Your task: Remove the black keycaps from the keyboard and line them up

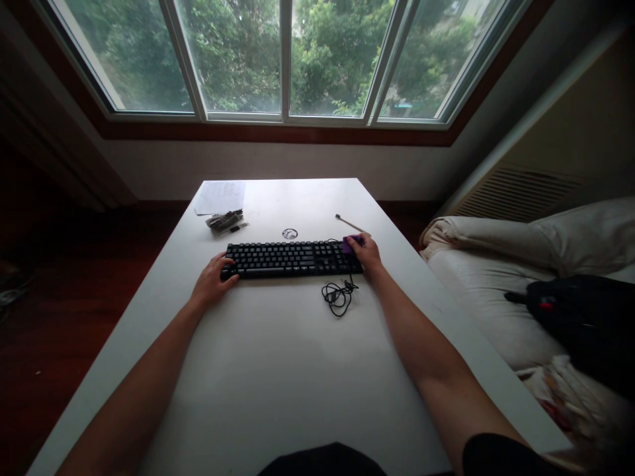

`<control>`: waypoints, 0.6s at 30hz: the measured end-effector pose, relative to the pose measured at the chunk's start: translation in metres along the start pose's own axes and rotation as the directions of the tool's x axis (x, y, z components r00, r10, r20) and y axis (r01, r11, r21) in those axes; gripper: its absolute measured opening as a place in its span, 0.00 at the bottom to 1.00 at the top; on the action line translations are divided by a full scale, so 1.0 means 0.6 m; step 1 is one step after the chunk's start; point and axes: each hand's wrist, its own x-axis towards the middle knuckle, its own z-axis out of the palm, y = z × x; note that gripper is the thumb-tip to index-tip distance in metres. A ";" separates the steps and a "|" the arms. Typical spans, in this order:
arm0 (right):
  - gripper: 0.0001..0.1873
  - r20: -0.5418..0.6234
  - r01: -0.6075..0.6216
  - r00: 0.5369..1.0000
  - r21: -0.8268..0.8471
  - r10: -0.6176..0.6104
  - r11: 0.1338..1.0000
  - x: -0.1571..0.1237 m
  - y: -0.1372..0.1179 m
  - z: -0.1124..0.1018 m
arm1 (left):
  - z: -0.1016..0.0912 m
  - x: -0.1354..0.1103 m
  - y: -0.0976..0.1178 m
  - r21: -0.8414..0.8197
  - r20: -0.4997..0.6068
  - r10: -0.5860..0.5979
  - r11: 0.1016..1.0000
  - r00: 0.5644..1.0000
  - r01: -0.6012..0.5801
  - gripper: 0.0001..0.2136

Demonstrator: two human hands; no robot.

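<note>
A black keyboard [282, 259] lies across the white table in front of me. Around its left end my left hand [214, 280] is closed, thumb at the near edge and fingers over the end. My right hand [367, 252] pinches a purple cloth [348, 245], which rests on the keys at the upper right corner. Below that end lies a loosely coiled black cable [338, 297]. Just beyond the right hand is a thin stick-like brush [348, 223], partly hidden by the fingers.
A sheet of paper [221, 197] lies at the table's far left, with a bag of small dark pieces [223, 221] nearer. A round patterned disc [290, 233] sits behind the keyboard. Right of the table [278, 370] stands a pale sofa [476, 291] with a black bag [580, 317].
</note>
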 end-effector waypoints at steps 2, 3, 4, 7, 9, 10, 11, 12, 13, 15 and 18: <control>0.23 0.074 0.089 0.993 0.025 -0.091 0.996 0.001 -0.006 0.009 | 0.001 0.000 -0.001 0.003 0.000 0.000 1.000 1.000 0.000 0.18; 0.22 0.109 0.143 0.984 0.014 -0.144 0.990 0.002 -0.009 0.013 | 0.001 0.000 -0.001 0.003 -0.001 0.001 1.000 1.000 -0.001 0.18; 0.21 0.137 0.191 0.973 -0.008 -0.188 0.982 0.004 -0.012 0.016 | 0.001 0.000 -0.001 0.002 -0.003 0.002 1.000 1.000 -0.002 0.18; 0.18 0.152 0.224 0.965 -0.062 -0.213 0.973 0.007 -0.013 0.017 | 0.001 -0.001 0.000 -0.003 -0.007 0.008 1.000 1.000 -0.008 0.18; 0.16 0.114 0.166 0.981 -0.071 -0.157 0.984 0.007 -0.010 0.012 | 0.002 -0.002 0.001 -0.003 -0.010 0.009 1.000 1.000 -0.009 0.18; 0.16 0.082 0.130 0.989 -0.078 -0.124 0.988 0.007 -0.007 0.009 | 0.002 -0.002 0.001 -0.003 -0.011 0.007 1.000 1.000 -0.007 0.18; 0.16 0.041 0.091 0.995 -0.090 -0.088 0.992 0.007 -0.003 0.005 | 0.001 -0.002 0.001 -0.003 -0.011 0.006 1.000 1.000 -0.006 0.18; 0.16 -0.005 0.051 0.999 -0.106 -0.052 0.993 0.007 0.002 0.001 | 0.001 -0.002 0.001 -0.003 -0.012 0.003 1.000 1.000 -0.003 0.18; 0.17 -0.052 0.011 0.999 -0.122 -0.017 0.992 0.007 0.007 -0.003 | 0.001 -0.002 0.001 -0.004 -0.011 0.002 1.000 1.000 -0.002 0.18; 0.19 -0.132 -0.059 0.990 -0.141 0.041 0.988 0.007 0.016 -0.010 | 0.001 -0.002 0.000 -0.005 -0.011 0.001 1.000 1.000 -0.001 0.18; 0.21 -0.131 -0.060 0.990 -0.092 0.047 0.994 0.007 0.018 -0.012 | 0.001 -0.001 -0.004 -0.006 -0.012 0.004 1.000 1.000 -0.004 0.18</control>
